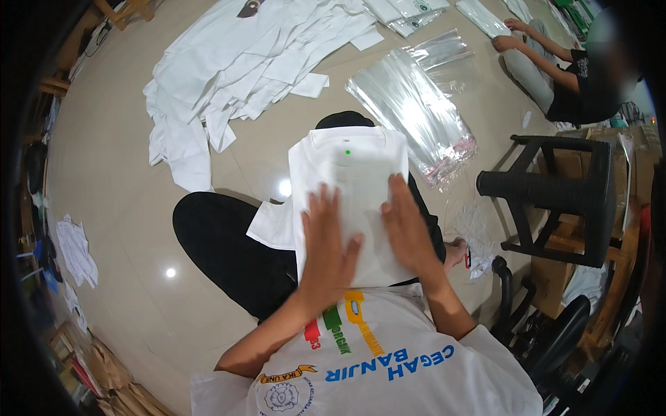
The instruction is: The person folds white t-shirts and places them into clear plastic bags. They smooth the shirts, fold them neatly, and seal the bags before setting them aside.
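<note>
A white T-shirt [350, 139] lies across my lap with its neckline away from me and a small green dot below the collar. One sleeve [275, 226] sticks out to the left, over my black trousers. On the shirt's middle is a paler rectangular area [362, 182], perhaps a flat board or sheet; I cannot tell which. My left hand [325, 239] rests flat on its left side, fingers stretched out. Over the right side lies my right hand [406, 225], also open, its fingers close together and slightly blurred.
Layered white shirts [257, 66] spread over the tiled floor ahead. Clear plastic bags [416, 104] lie to their right, with packed shirts [409, 12] beyond. A co-worker [576, 76] sits at the far right, handling a packet. A black plastic stool [555, 187] lies on its side at right.
</note>
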The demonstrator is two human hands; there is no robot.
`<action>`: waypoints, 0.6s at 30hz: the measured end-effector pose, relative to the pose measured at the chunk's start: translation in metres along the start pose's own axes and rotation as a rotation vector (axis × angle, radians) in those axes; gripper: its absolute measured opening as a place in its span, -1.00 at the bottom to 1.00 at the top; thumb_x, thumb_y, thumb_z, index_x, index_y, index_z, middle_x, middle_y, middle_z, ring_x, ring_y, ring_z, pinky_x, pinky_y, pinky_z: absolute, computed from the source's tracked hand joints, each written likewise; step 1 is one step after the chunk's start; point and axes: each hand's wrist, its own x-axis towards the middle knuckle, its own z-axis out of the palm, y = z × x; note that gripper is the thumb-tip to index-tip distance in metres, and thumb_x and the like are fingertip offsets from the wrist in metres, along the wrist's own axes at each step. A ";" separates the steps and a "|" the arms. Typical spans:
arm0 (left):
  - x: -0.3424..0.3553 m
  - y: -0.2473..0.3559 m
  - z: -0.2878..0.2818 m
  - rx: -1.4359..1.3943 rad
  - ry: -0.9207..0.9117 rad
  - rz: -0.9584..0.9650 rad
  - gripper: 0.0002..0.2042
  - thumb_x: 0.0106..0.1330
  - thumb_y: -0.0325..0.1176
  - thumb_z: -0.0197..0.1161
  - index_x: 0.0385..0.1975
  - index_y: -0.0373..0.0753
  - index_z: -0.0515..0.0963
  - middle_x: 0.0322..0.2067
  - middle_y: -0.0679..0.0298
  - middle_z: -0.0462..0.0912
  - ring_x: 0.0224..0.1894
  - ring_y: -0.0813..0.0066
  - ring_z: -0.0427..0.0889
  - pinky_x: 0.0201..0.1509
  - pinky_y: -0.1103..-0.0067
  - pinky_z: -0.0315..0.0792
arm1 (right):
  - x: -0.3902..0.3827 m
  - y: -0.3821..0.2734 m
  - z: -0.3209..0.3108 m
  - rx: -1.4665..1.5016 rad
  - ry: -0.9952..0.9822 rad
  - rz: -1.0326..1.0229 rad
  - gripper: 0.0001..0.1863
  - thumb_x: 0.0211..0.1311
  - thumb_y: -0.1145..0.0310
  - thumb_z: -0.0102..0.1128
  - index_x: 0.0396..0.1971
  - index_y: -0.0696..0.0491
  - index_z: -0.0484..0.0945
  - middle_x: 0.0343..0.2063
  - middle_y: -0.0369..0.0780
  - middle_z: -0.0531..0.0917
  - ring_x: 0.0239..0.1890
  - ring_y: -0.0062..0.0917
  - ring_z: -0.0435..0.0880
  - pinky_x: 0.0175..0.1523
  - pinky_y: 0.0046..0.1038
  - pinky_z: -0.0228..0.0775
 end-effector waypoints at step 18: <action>0.012 -0.087 -0.049 0.600 0.133 -0.332 -0.38 0.64 -0.04 -0.02 0.49 -0.42 0.26 0.45 -0.16 0.35 0.57 -0.36 0.10 0.62 -0.20 -0.25 | 0.037 0.001 0.004 -0.144 0.014 -0.036 -0.18 0.62 -0.08 -0.06 0.61 0.18 0.05 0.59 0.21 0.05 0.62 0.22 -0.02 0.59 0.24 -0.18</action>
